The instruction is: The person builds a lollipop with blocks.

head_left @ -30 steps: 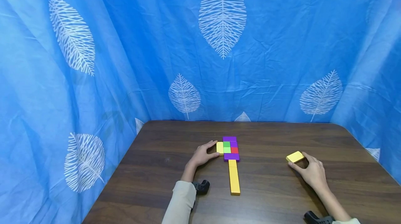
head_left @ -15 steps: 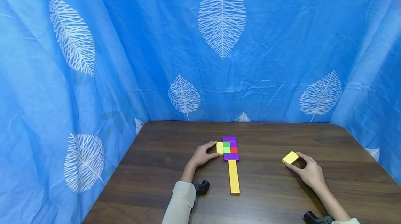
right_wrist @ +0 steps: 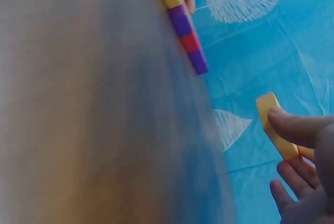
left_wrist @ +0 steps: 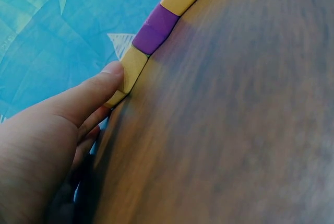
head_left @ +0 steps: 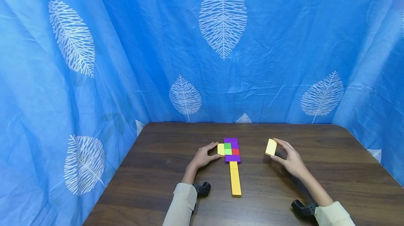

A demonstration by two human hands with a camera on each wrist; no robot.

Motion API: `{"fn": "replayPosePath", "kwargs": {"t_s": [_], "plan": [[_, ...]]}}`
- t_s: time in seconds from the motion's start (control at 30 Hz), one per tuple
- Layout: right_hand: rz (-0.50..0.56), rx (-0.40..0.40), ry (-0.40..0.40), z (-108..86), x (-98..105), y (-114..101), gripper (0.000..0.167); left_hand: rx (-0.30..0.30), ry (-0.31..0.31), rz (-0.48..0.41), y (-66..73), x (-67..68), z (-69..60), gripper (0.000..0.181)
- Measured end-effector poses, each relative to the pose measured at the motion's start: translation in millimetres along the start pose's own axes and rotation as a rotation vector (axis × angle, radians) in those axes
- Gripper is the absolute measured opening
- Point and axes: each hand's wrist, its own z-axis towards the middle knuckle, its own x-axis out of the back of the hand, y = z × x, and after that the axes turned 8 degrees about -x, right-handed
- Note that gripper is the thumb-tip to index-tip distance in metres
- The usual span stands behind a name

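My left hand pinches a yellow block between thumb and fingers at the left side of a flat block pattern. That block touches two green blocks. Purple blocks and a red block make up the rest of the upper part. Below it runs a straight strip of yellow blocks. To the right, my right hand holds another yellow block by its ends, raised off the table in the right wrist view. The thumb covers part of it.
The pattern lies on a dark wooden table. Blue curtain with white leaf prints hangs behind the table and along its sides. A black wrist device is on the left arm, and a similar one on the right.
My right hand has carried its yellow block leftward and farther from me, closer to the pattern, turning it more upright in view. The left hand and the pattern have stayed put.
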Motion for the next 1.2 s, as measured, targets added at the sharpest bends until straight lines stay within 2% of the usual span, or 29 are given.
{"fn": "replayPosePath", "kwargs": {"t_s": [0.13,0.27,0.53,0.8,1.2], "plan": [[0.069,0.046,-0.087,23.3,-11,-10,0.065,-0.012,0.002,0.005,-0.2,0.6,-0.3,0.063],[0.088,0.051,-0.185,39.7,-24,-19,0.065,-0.02,-0.005,0.017,-0.1,-0.1,-1.1,0.063],[0.067,0.051,-0.34,53.2,-50,-18,0.065,-0.028,0.002,0.008,2.0,0.1,-0.6,0.064],[0.049,0.015,-0.407,52.2,-59,-14,0.064,-0.034,0.002,0.011,2.0,0.8,-0.7,0.063],[0.013,0.023,-0.456,54.3,-63,-11,0.064,-0.031,0.0,0.032,1.6,0.5,-0.8,0.063]]}}
